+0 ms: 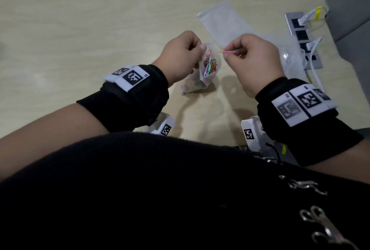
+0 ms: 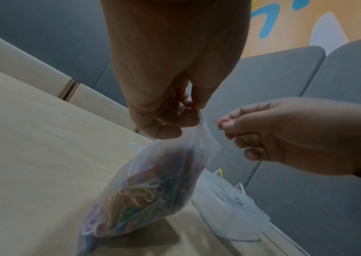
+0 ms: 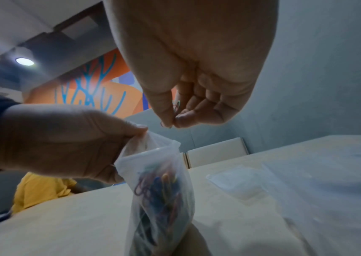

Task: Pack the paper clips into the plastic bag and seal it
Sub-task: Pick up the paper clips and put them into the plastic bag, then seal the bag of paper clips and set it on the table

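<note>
The left hand [image 1: 180,57] pinches one lip of a small clear plastic bag [image 1: 208,69] between thumb and fingertips, holding it upright with its mouth open and its bottom resting on the pale wooden table [image 1: 80,39]. Coloured paper clips [image 1: 209,65] already fill the bag's lower part. Just beside the mouth, on its right, the right hand [image 1: 254,59] pinches a few paper clips, a pink clip [image 1: 228,51] the plainest of them, between thumb and forefinger, the other fingers curled in; these clips lie level and have not yet entered the bag. The step in hand looks like feeding this pinch in. To do it well, the clips probably need tipping end-down over the opening before release, since lying crosswise they could catch on the rim; the left hand should keep the lip pulled away so the mouth stays wide. No loose clips show on the table, so sealing may follow soon. Beyond the hands, a flat empty bag [image 1: 222,23] lies on the table, and a power strip [image 1: 304,39] with white plugs sits near the right edge.
</note>
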`<state>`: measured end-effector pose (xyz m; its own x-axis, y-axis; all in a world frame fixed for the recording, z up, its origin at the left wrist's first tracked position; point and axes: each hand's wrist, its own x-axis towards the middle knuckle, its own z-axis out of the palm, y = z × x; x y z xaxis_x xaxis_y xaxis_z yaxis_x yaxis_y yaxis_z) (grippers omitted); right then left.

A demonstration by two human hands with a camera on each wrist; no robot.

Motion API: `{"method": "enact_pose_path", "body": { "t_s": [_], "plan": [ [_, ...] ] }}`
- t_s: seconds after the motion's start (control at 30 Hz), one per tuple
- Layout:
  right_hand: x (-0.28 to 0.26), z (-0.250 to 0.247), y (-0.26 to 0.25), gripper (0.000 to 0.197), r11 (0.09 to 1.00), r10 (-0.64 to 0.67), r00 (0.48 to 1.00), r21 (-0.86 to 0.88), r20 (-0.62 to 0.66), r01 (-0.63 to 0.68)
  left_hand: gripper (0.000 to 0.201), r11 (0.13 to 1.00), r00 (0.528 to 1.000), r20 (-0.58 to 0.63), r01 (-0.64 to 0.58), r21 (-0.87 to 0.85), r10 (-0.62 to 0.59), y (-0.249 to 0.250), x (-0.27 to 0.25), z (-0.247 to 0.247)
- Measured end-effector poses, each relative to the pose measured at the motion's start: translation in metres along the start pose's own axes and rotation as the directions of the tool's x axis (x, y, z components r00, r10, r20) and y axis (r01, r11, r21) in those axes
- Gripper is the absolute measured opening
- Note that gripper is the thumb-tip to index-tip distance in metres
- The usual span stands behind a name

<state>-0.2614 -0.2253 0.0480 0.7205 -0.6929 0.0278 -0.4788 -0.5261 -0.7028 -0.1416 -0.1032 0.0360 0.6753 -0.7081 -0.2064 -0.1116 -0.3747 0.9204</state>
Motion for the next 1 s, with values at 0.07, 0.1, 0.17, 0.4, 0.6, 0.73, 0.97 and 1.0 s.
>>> {"method": "enact_pose_path", "body": {
  "t_s": [0.07,0.1,0.17,0.4,0.6,0.73,0.97,1.0],
  "plan": [
    [0.002,0.003,-0.004,0.011,0.997,-0.037,0.996,-0.061,0.085,0.042,0.023,1.000,1.000,0.005,0.001,0.007,-0.001,0.000,0.000,0.003],
    [0.003,0.004,-0.006,0.013,0.994,-0.045,0.990,-0.096,0.130,0.058,0.023,1.000,1.000,0.008,0.002,0.012,-0.002,0.000,-0.001,0.004],
    [0.006,0.005,-0.006,0.019,0.990,-0.040,0.982,-0.123,0.184,0.063,0.023,1.000,1.000,0.010,0.001,0.022,-0.001,-0.001,-0.001,0.005],
    [0.020,0.000,-0.002,0.030,0.997,-0.059,0.990,-0.050,0.131,0.066,0.021,0.998,0.986,0.161,-0.048,0.048,0.040,0.006,0.002,-0.008],
    [0.020,0.003,-0.001,0.014,0.994,-0.040,0.979,-0.089,0.199,0.059,0.015,0.989,0.981,0.190,0.023,0.146,-0.051,0.008,0.001,-0.011],
    [0.019,-0.002,0.001,0.013,0.994,0.012,0.991,-0.112,0.134,0.003,0.016,0.922,0.966,0.227,0.026,0.386,-0.122,-0.002,-0.004,-0.010],
    [0.010,-0.013,0.005,0.018,0.997,0.083,0.996,0.002,0.012,-0.083,0.017,0.977,0.999,-0.020,0.041,0.211,-0.037,0.016,0.004,-0.018],
    [0.010,-0.010,0.007,0.021,0.993,0.109,0.991,-0.051,0.071,-0.106,0.018,0.963,0.998,0.004,0.062,0.264,-0.065,0.015,0.005,-0.016]
  ]
}}
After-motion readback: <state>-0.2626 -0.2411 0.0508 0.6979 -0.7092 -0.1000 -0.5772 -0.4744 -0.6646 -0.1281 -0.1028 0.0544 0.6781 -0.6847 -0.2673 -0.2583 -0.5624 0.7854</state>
